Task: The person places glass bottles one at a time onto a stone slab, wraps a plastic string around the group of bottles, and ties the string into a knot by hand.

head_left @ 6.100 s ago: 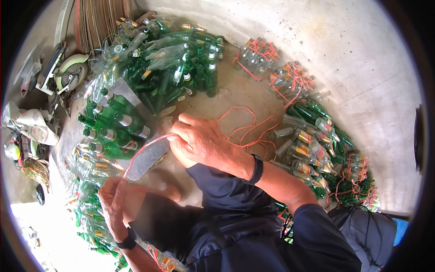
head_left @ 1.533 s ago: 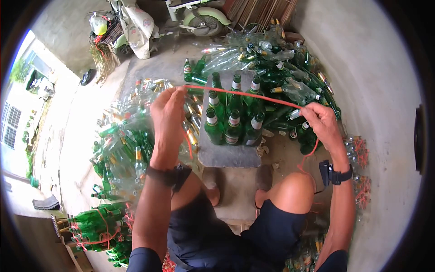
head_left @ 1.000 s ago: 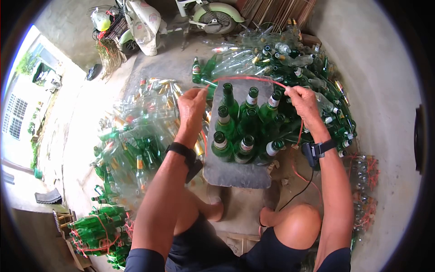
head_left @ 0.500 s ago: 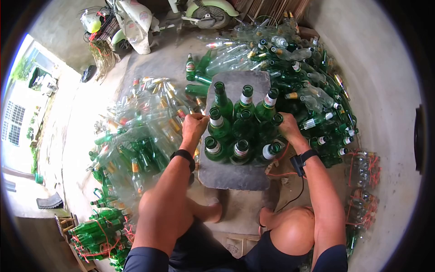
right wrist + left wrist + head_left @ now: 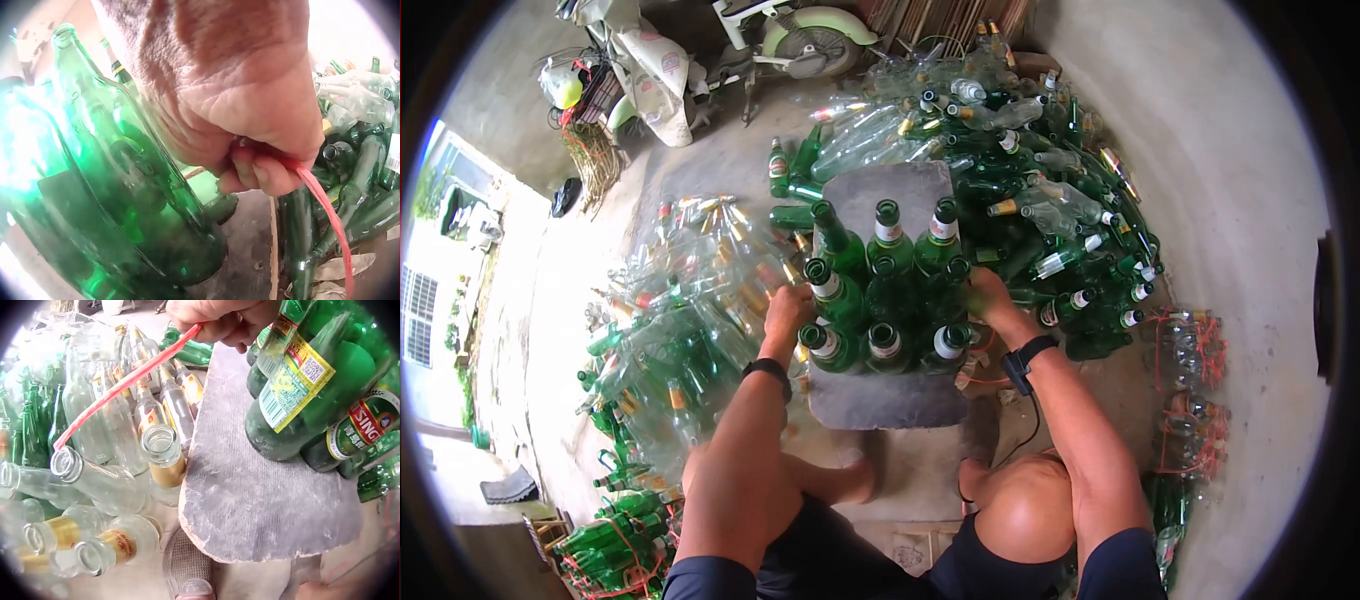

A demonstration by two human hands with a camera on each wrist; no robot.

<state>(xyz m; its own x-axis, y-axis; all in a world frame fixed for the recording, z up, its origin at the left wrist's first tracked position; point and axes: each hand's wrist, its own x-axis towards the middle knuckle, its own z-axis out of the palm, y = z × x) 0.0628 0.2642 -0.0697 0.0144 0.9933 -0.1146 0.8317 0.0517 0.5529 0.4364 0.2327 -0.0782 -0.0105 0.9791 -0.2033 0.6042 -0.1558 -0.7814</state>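
Green bottles [image 5: 885, 300] stand upright in a tight block on a grey board [image 5: 890, 402]. At the block's left side is my left hand [image 5: 786, 318]; in the left wrist view that hand [image 5: 225, 319] pinches a red cord [image 5: 128, 384], whose end hangs out over clear bottles. On the block's other side my right hand [image 5: 997, 305] is low beside the bottles. The right wrist view shows the right hand [image 5: 231, 87] with fingers curled round the red cord [image 5: 328, 209], close to a green bottle [image 5: 125, 169]. The cord's stretch behind the block is hidden.
Loose clear and green bottles lie in heaps left [image 5: 690, 300] and right [image 5: 1060, 190] of the board. Tied bundles [image 5: 1190, 435] are along the right wall, another [image 5: 625, 545] at lower left. A scooter [image 5: 815, 45] stands at the back.
Both hands have come down from holding the cord stretched in the air to the block's two sides, with the cord lowered behind the bottles. The view has shifted slightly.
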